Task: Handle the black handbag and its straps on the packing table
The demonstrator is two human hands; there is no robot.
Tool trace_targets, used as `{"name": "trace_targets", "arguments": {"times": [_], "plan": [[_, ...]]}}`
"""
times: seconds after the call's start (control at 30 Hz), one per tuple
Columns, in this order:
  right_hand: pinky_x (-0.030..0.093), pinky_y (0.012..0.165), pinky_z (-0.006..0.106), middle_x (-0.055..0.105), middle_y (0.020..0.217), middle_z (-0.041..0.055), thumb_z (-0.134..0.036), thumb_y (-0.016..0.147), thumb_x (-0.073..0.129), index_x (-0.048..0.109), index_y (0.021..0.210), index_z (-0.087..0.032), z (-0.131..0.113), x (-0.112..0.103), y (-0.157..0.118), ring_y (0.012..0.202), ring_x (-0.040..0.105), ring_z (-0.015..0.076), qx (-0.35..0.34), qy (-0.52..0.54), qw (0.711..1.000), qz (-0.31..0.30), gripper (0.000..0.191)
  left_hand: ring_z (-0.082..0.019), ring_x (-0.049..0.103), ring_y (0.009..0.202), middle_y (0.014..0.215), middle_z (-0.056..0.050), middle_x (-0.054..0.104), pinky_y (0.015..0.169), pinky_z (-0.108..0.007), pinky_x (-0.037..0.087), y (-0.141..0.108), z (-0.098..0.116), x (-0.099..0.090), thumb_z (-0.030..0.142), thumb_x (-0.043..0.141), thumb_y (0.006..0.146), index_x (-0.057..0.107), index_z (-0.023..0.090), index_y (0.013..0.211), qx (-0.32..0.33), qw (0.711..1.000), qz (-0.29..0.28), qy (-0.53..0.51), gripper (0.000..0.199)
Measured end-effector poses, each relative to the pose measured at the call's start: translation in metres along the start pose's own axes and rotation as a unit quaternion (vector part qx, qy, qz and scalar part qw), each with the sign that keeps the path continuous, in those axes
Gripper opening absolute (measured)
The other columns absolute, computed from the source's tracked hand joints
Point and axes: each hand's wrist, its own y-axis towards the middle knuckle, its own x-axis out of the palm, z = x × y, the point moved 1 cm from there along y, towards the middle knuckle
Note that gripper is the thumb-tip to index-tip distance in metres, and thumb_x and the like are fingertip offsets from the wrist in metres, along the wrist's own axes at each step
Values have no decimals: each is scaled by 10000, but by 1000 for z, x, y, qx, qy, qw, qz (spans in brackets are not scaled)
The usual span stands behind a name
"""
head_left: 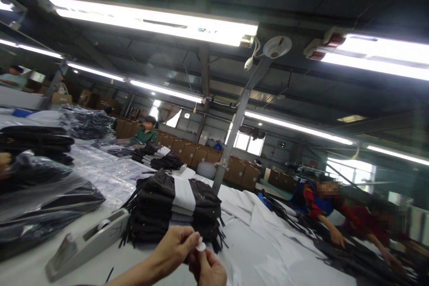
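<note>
My left hand (177, 246) and my right hand (209, 269) meet at the fingertips in front of me, both closed in a pinch. Between them is a small white round piece (201, 246), perhaps a sticker; its kind is too small to tell. Just behind the hands stands a stack of dark folded garments (150, 208) with hanging cords and white paper bands (184, 192) across it. Left of the stack, apart from my hands, a grey tape dispenser (87, 243) rests on the white table (134, 268).
Plastic-bagged dark garments (47, 205) lie at the left, where part of another person's hand (4, 161) shows. Further back are a second garment stack (157, 156), a metal post (231, 143) and cardboard boxes (241, 172). Co-workers (321, 199) handle dark garments (355, 254) at the right.
</note>
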Motion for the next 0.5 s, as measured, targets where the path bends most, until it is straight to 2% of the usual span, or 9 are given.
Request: {"name": "trace_targets", "arguments": {"times": [0.1,0.17,0.23,0.3,0.33,0.4,0.47,0.5], "plan": [[409,439,228,651,513,51,-666,455,750,676,737,-96,5,-3,9,440,508,105,-42,-58,997,-15,641,-117,525,448,514,23,571,430,-211,367,13,4,-4,370,580,731,573,143,772,-49,998,36,33,231],[405,445,234,662,536,65,-704,486,710,674,769,-93,9,-5,13,451,518,116,-51,-87,994,-35,674,-111,520,448,508,40,568,439,-209,374,22,5,-7,266,608,651,590,136,833,-85,995,24,40,224],[396,446,240,650,524,63,-716,539,669,661,787,-93,10,-6,14,445,510,120,-58,-120,990,-54,671,-103,506,439,492,31,564,435,-211,367,31,3,-9,223,602,604,627,121,755,-99,994,6,53,184],[392,452,249,650,556,43,-679,630,627,637,915,-108,5,-8,11,438,497,118,-100,-172,979,-33,638,-102,490,417,465,25,551,420,-218,354,37,1,-10,214,600,576,622,123,642,-98,993,2,60,114],[403,474,256,666,622,37,-633,674,619,614,1001,-128,-1,-9,9,452,501,117,-145,-207,968,-9,602,-104,484,405,452,30,540,413,-222,352,40,0,-10,218,601,570,616,128,632,-100,993,3,59,109],[439,576,270,686,813,36,-514,743,613,595,1075,-201,-14,-10,6,557,546,126,-264,-288,920,8,457,-110,478,385,438,41,524,400,-229,350,43,-2,-10,237,603,568,601,142,645,-110,992,0,54,122],[442,714,286,678,913,26,-420,799,581,645,983,-259,-27,-11,8,724,587,151,-354,-364,860,-43,253,-110,469,375,441,46,520,394,-234,350,44,-4,-8,266,610,567,583,154,651,-122,991,-5,47,142],[427,762,300,681,908,21,-397,823,556,665,908,-270,-32,-11,9,788,591,166,-375,-394,836,-75,189,-108,462,372,443,48,516,395,-236,349,44,-5,-7,280,609,570,575,158,650,-126,991,-6,46,150]]}}
